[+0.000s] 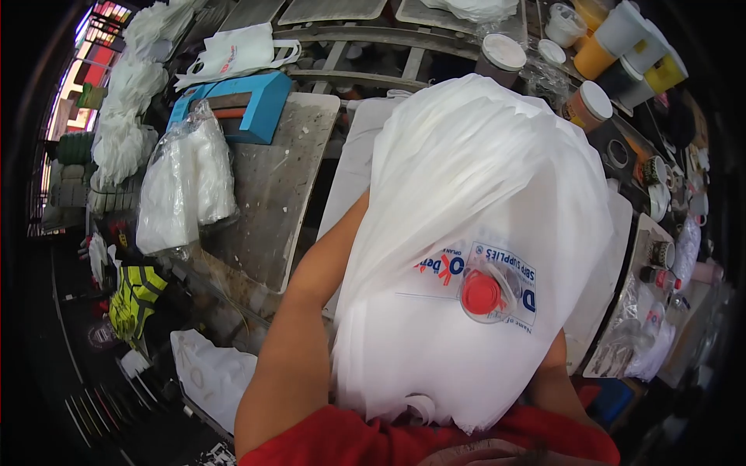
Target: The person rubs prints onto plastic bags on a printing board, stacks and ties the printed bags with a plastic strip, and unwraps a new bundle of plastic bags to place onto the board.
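A thick stack of white cloth-like bags (435, 342), printed in blue and red, fills the middle of the head view and reaches back to my chest. Its far end (489, 132) fans out in many loose folds. On the printed face lies a clear plastic container with a red round lid (482, 293). My left arm (299, 318) runs along the left side of the stack, and my right arm (553, 380) goes under its right side. Both my hands are hidden by the bags, so their fingers do not show.
Left of the stack are a blue printing frame (264, 105), plastic-wrapped white rolls (186, 182) and a worn board (272, 202). Tubs of ink (588, 106) and a lidded jar (501, 58) stand beyond it to the right. More white bags (128, 116) hang at far left.
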Available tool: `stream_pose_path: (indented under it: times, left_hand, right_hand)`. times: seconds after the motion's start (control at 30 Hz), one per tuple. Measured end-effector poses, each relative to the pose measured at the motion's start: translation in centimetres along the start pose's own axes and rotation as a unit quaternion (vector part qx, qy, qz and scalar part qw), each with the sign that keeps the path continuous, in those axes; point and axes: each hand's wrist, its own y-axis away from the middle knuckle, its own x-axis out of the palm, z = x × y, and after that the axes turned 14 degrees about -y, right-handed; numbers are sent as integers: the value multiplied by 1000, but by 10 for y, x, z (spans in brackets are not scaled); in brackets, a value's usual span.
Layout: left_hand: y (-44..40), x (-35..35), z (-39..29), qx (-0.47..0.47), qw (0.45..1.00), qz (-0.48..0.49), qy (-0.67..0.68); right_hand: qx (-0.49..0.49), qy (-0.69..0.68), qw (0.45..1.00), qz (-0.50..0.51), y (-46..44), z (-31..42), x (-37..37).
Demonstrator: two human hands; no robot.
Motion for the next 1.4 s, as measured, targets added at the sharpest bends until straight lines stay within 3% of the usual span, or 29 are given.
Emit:
stream_pose_path:
  times: [0.2,0.37,0.4,0.43,0.47,0.5,0.53,0.57,0.63,0.67,0.77,0.83,0.9,1.03,1.1,1.17,1.2,1.27,1.3,1.33,1.37,1.4]
  left_hand:
    - [27,-38,-15,-63,970,61,226]
    - [92,-68,10,-182,963,13,201]
    - [96,-78,53,-229,971,36,63]
    - [101,-89,121,-205,975,72,-40]
    - [125,-85,128,-227,973,39,5]
    - [165,-78,78,-254,966,-19,32]
    - [185,-80,89,-277,959,-28,56]
    - [207,-85,103,-248,967,-51,40]
    - [243,-73,78,-301,940,-108,117]
    - [253,-68,78,-295,938,-130,124]
    - [264,-58,82,-231,955,-184,30]
    - [259,-69,80,-176,962,-188,-93]
    - [255,-85,73,-114,948,-184,-233]
    - [251,-157,32,8,878,-149,-455]
    - [264,-182,-16,-76,851,-130,-503]
    - [277,-171,-62,-148,848,-147,-488]
    - [284,-158,-86,-171,841,-148,-492]
    - [289,-169,-90,-158,827,-108,-529]
    - [295,-178,-92,-142,816,-69,-556]
    - [291,-179,-99,-178,782,-82,-592]
    - [287,-183,-96,-144,762,-138,-616]
    - [284,-185,-91,-108,739,-192,-636]
  right_hand:
    - [28,-45,997,58,4,13,1]
    - [63,-178,971,143,32,8,-13]
    - [91,-208,961,160,44,7,-17]
    - [123,-241,947,175,56,6,-22]
    - [202,-239,934,171,74,7,-30]
    - [292,-235,913,163,95,17,-39]
    - [373,-232,884,158,104,30,-50]
    - [362,-279,869,189,118,24,-60]
    - [370,-337,835,227,154,10,-69]
    - [362,-358,835,207,168,10,-69]
    - [194,-241,947,80,174,-8,-59]
    - [40,14,999,-7,160,-10,-72]
    - [-1,110,992,55,133,-3,-111]
    - [-47,29,987,151,104,20,-184]
    - [5,61,980,187,108,61,-222]
    - [-87,-18,983,160,106,57,-244]
    - [-84,-29,983,158,101,52,-245]
    - [-198,66,976,63,81,47,-245]
    - [-204,61,975,63,69,44,-239]
    - [-172,98,980,-22,53,33,-226]
    - [-138,135,975,-107,38,22,-214]
    - [-144,134,975,-107,22,8,-204]
